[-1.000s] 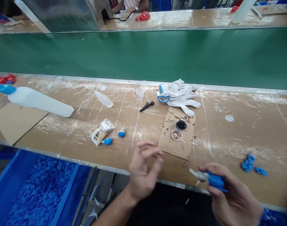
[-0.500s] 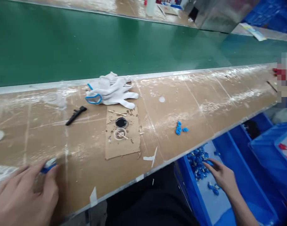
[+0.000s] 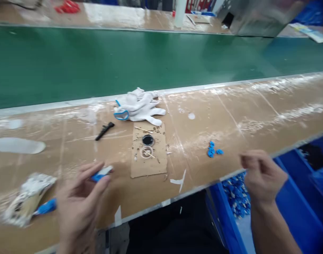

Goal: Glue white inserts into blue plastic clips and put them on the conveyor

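Observation:
My left hand (image 3: 80, 201), over the near left of the table, pinches a small blue-and-white piece (image 3: 101, 173) between thumb and fingers. My right hand (image 3: 263, 174), smeared by motion, is raised over the blue bin with its fingers curled together; anything inside them is hidden. Beneath it, many small blue-and-white pieces (image 3: 235, 194) fill part of the bin (image 3: 226, 222). A few blue pieces (image 3: 211, 151) lie on the table to the left of my right hand. Beside my left hand are a blue-handled tool (image 3: 47, 206) and a stained whitish cloth or pad (image 3: 29, 197).
Mid-table, a spotted cardboard piece (image 3: 149, 169) carries a small pot of black liquid (image 3: 148, 140), a clear lid (image 3: 146, 152) and cotton swabs. White gloves (image 3: 140, 107) and a black clip-like part (image 3: 105, 131) lie nearby. A green belt (image 3: 140, 60) runs behind.
My right hand has risen out of the bin, up and to the right, its fingers now curled. My left hand has moved right with the blue-and-white piece. The view has shifted left.

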{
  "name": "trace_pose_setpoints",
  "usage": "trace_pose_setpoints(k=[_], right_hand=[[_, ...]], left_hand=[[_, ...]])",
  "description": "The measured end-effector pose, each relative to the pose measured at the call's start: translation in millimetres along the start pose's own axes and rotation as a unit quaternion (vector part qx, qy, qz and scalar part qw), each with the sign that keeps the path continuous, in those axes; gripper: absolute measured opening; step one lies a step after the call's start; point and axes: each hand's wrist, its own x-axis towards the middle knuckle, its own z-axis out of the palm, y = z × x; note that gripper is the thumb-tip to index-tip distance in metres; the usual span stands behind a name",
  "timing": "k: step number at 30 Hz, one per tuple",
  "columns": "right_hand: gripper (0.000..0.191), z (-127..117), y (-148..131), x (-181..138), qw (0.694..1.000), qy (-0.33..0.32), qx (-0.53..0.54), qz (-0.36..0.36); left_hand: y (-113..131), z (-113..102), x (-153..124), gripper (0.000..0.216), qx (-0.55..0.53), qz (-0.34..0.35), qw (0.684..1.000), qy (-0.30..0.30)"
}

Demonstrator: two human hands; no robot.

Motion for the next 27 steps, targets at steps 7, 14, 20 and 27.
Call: trace_pose_setpoints(k=[7, 14, 20, 27], right_hand=[[0.02, 106, -95, 12, 0.894, -0.335, 0.11, -0.275], [0.015, 136, -115, 8, 0.852, -0.38, 0.123, -0.338], [0.013, 144, -126, 8, 0.839, -0.393, 0.129, -0.354], [0.014, 140, -126, 9, 0.825, -0.42, 0.12, -0.358]], left_hand=[[12, 34, 16, 0.054, -0.191, -0.107, 0.976, -0.006], [4, 42, 11, 0.04, -0.235, -0.153, 0.959, -0.027], [0, 43, 6, 0.034, -0.196, -0.143, 0.97, -0.029], [-1, 42, 3, 0.03, -0.132, -0.083, 0.987, -0.045]])
